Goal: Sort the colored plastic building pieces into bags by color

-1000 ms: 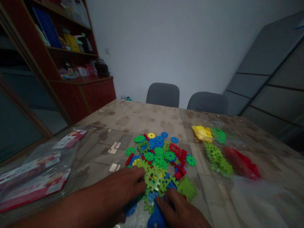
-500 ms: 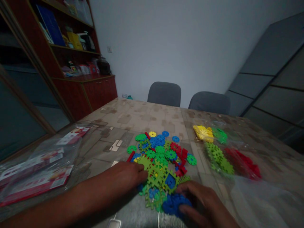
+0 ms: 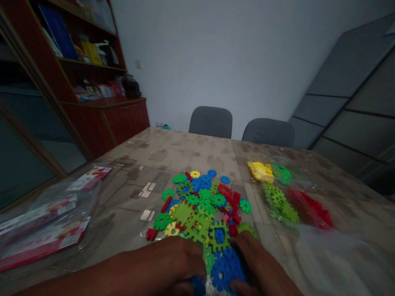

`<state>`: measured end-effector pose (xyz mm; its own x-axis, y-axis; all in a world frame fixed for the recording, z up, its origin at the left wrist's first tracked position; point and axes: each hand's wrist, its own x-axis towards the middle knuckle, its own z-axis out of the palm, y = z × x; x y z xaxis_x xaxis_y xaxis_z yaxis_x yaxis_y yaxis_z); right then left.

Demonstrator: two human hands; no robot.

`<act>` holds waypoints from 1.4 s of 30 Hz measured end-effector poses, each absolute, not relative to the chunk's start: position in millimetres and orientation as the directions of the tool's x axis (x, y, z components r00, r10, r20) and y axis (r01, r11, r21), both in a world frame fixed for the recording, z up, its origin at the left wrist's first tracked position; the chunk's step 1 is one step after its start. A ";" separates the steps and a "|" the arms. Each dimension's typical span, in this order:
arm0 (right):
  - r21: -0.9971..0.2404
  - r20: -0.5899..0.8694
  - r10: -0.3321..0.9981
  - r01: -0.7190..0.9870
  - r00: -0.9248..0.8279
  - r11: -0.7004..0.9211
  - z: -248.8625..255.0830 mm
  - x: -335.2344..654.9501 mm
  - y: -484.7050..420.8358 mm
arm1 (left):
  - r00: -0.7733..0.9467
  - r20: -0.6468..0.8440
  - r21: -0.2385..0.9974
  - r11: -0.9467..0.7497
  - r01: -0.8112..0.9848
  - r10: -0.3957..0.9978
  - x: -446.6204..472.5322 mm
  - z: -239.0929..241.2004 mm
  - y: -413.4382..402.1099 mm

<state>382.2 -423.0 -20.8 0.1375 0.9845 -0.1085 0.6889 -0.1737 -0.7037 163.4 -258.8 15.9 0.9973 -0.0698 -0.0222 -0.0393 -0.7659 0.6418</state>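
Observation:
A pile of plastic building pieces lies on the table, with round green gear discs (image 3: 205, 197), square olive-green pieces (image 3: 197, 226) and a square olive frame (image 3: 219, 236) among them. At the near edge of the pile, my right hand (image 3: 256, 267) is closed around a cluster of blue gear pieces (image 3: 226, 267), thumb in front and fingers behind. My left hand (image 3: 185, 263) curls just to the left, with a blue piece (image 3: 198, 285) at its fingertips; the piece's exact shape is mostly hidden. A yellow gear disc (image 3: 172, 230) and a small red block (image 3: 151, 234) sit beyond my left forearm.
To the right lie clear bags of yellow pieces (image 3: 261, 171), green discs (image 3: 281, 174), light-green pieces (image 3: 279, 203) and red pieces (image 3: 311, 209). An unfilled-looking plastic bag (image 3: 336, 259) is nearer. Printed packaging (image 3: 46, 234) lies left. Two grey chairs (image 3: 210, 122) stand behind the table (image 3: 173, 148).
My left hand has moved from the pile's left side toward me and to the right, beside my right hand. Yellow and green discs it covered now show. More blue pieces sit in my right hand.

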 end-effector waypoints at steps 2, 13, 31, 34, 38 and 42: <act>-0.701 -0.123 0.981 0.687 0.149 -0.192 -18.7 379.3 -421.1 | 0.994 -0.009 0.633 -0.770 -0.080 -0.111 168.6 5.4 -262.7; -0.952 -0.198 0.980 0.241 -0.021 -0.188 -25.5 359.3 -406.6 | 0.962 0.068 0.736 -0.664 0.131 0.266 174.0 -30.7 -284.9; -0.987 -0.085 0.996 0.138 0.010 -0.085 -24.7 361.6 -406.7 | 0.939 -0.001 0.888 -0.432 0.158 0.343 182.2 -14.9 -276.8; -0.981 -0.083 0.992 0.169 0.090 -0.097 -27.8 360.8 -405.5 | 0.932 -0.049 0.948 -0.276 0.156 0.360 184.2 -18.5 -276.2; -0.985 -0.051 0.994 0.157 0.093 -0.065 -31.6 360.3 -405.6 | 0.904 -0.004 0.970 -0.218 0.107 0.427 184.0 -8.5 -275.2; -0.977 -0.021 0.994 0.210 0.106 -0.043 -30.8 360.4 -407.5 | 0.897 0.000 0.969 -0.222 0.109 0.442 184.1 -5.0 -274.2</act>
<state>360.4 -407.5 -30.8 0.1057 0.9942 -0.0206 0.2101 -0.0425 -0.9768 184.1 -274.2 -5.0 0.8971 0.4419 0.0003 0.1087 -0.2215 0.9691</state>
